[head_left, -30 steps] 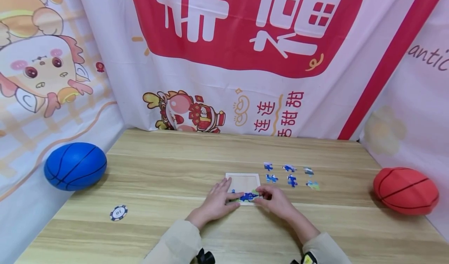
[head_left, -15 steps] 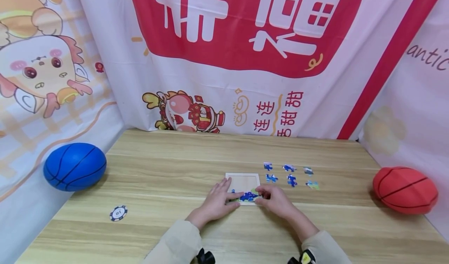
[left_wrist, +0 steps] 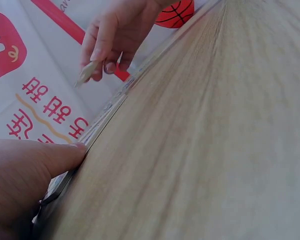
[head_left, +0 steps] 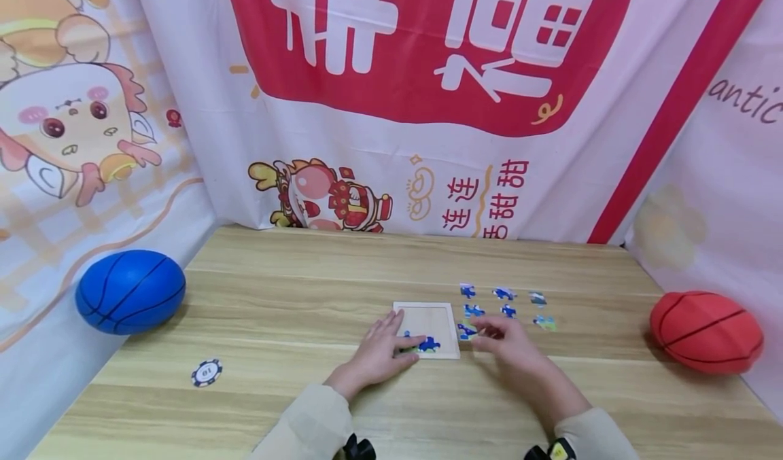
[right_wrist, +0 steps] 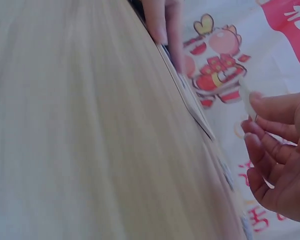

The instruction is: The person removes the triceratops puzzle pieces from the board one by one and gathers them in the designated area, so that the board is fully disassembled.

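My right hand (head_left: pixel 504 341) pinches a blue jigsaw piece (head_left: pixel 467 331) between thumb and fingers, just right of a white-edged square puzzle tray (head_left: pixel 454 327). In the right wrist view the piece (right_wrist: pixel 247 100) is held edge-on, raised above the table surface. My left hand (head_left: pixel 382 348) rests at the tray's left side with its fingers spread, and one finger reaches across a blue piece (head_left: pixel 431 345) lying inside the lower part of the tray. The left hand hides part of the tray's lower left corner. Most of the tray's bare wooden bottom shows.
Several loose jigsaw pieces (head_left: pixel 504 293) lie in rows beyond and right of the tray. A blue ball (head_left: pixel 131 290) sits at the table's left edge, a red ball (head_left: pixel 707 332) at the right. A poker chip (head_left: pixel 206 372) lies at the left on the wooden table (head_left: pixel 293 310).
The right hand has moved right, out of the tray, taking the blue jigsaw piece from beside the other blue one. The left hand has stayed in place.
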{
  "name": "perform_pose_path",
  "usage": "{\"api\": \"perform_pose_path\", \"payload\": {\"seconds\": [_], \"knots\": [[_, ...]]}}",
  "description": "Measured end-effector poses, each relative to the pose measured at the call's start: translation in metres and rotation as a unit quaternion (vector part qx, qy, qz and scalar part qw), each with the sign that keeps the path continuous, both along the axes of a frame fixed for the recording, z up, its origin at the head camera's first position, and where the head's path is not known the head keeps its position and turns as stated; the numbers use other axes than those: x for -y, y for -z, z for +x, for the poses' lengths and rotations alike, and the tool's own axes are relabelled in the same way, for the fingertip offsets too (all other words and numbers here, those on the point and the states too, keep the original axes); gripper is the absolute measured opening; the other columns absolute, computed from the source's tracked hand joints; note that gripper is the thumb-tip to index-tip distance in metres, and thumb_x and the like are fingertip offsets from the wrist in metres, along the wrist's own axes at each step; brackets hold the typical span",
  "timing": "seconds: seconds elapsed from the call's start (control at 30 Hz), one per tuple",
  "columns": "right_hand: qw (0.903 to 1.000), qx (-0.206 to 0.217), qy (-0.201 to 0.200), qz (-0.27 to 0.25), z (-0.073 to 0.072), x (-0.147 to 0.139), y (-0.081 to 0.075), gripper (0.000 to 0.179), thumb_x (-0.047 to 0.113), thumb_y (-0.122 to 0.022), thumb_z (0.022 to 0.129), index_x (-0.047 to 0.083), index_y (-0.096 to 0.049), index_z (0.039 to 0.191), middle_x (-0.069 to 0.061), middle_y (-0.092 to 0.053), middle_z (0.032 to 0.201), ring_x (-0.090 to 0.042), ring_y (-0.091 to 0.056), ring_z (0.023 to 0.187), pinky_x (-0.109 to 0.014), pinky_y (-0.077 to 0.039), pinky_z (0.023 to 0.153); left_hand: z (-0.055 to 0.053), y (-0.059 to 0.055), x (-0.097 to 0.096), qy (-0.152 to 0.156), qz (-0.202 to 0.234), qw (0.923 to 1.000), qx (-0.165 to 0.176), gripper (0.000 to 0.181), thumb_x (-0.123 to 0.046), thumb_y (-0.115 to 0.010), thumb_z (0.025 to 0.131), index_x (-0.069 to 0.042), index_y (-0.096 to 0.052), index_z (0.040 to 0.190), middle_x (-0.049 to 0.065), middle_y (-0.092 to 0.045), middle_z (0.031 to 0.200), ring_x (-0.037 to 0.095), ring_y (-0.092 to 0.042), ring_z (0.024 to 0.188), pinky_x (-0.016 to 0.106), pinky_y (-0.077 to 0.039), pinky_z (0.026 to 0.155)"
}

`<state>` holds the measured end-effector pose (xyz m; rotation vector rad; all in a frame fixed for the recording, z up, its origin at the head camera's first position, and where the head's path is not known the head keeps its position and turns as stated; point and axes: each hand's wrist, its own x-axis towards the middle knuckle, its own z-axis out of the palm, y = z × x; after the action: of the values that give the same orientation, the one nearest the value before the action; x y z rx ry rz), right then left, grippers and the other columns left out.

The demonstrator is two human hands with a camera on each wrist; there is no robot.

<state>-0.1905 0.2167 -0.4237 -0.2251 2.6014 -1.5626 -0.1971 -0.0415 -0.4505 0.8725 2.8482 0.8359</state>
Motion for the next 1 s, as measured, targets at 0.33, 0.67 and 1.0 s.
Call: {"api": "perform_pose_path", "payload": {"seconds": [0.33, 0.67, 1.0], "knots": [[0.9972, -0.054, 0.024, 0.045, 0.009, -0.039, -0.018, 0.036, 0.015, -0.065, 0.077, 0.002, -0.058, 0.109, -0.007, -0.057, 0.086, -0.021, -0.049, 0.077, -0.028, -0.045, 0.064, 0.0, -0.001, 0.0, 0.004, 0.004, 1.0, -0.002, 0.035, -0.038, -0.051, 0.085, -0.028, -0.054, 0.118, 0.019, -0.014, 0.14, 0.031, -0.01, 0.127, 0.047, -0.008, 0.1], [0.9931, -0.086, 0.055, 0.057, 0.025, -0.081, -0.015, 0.035, 0.016, -0.065, 0.078, -0.003, -0.058, 0.107, -0.012, -0.059, 0.09, -0.015, -0.052, 0.074, -0.025, -0.045, 0.062, -0.001, 0.0, -0.001, 0.005, 0.0, 1.0, 0.0, 0.035, -0.04, -0.05, 0.085, -0.03, -0.053, 0.118, 0.018, -0.013, 0.14, 0.03, -0.009, 0.127, 0.047, -0.007, 0.1], [0.9911, -0.092, 0.092, -0.03, 0.035, -0.124, 0.012, 0.034, 0.002, -0.064, 0.075, -0.014, -0.054, 0.103, -0.003, -0.06, 0.081, -0.006, -0.053, 0.072, -0.018, -0.044, 0.062, -0.001, 0.002, 0.001, 0.008, 0.002, 1.0, -0.005, 0.035, -0.039, -0.05, 0.085, -0.029, -0.053, 0.118, 0.019, -0.014, 0.14, 0.031, -0.01, 0.127, 0.047, -0.008, 0.1]]}}
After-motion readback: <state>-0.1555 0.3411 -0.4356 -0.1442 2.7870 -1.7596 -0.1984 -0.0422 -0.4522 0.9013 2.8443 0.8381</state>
